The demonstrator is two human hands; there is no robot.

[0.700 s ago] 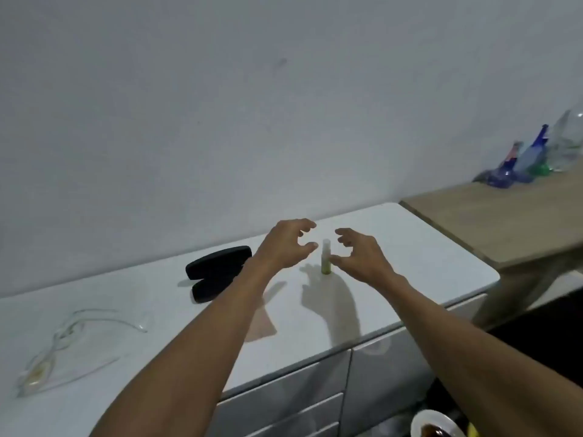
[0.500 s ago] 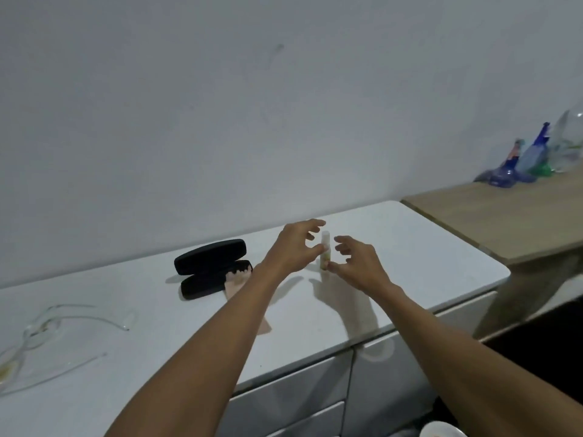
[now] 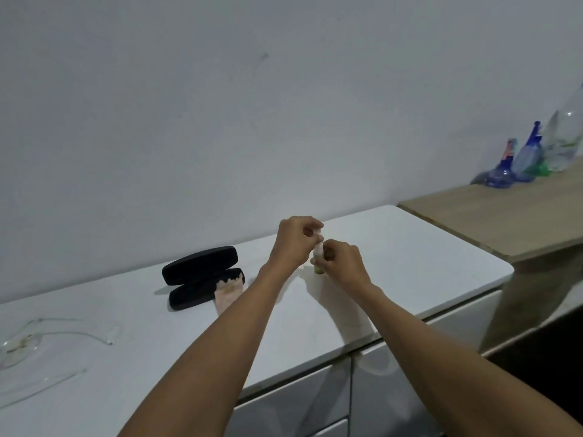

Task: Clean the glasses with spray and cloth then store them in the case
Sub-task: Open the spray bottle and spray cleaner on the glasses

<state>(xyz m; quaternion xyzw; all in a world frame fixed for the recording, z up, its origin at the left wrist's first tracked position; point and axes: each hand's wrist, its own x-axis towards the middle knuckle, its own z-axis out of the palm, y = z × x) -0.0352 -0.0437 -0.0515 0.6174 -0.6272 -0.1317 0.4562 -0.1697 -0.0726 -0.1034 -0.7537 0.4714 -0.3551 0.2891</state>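
Observation:
A small spray bottle (image 3: pixel 318 254) with green liquid is held above the white cabinet top (image 3: pixel 410 263). My right hand (image 3: pixel 342 263) grips its body. My left hand (image 3: pixel 296 239) pinches its top or cap. A black glasses case (image 3: pixel 202 275) lies open to the left, and a pale pink cloth (image 3: pixel 228 293) rests partly in it, half hidden by my left forearm. Clear-framed glasses (image 3: pixel 38 339) lie at the far left of the cabinet top.
A wooden table (image 3: pixel 504 219) adjoins the cabinet on the right, with blue and clear glass bottles (image 3: pixel 530 159) at its back. A plain wall runs behind. Drawer fronts (image 3: pixel 299 402) sit below the cabinet's front edge.
Both hands closed on the spray bottle and lifted it off the cabinet top. The camera view shifted, so the case and glasses appear further left.

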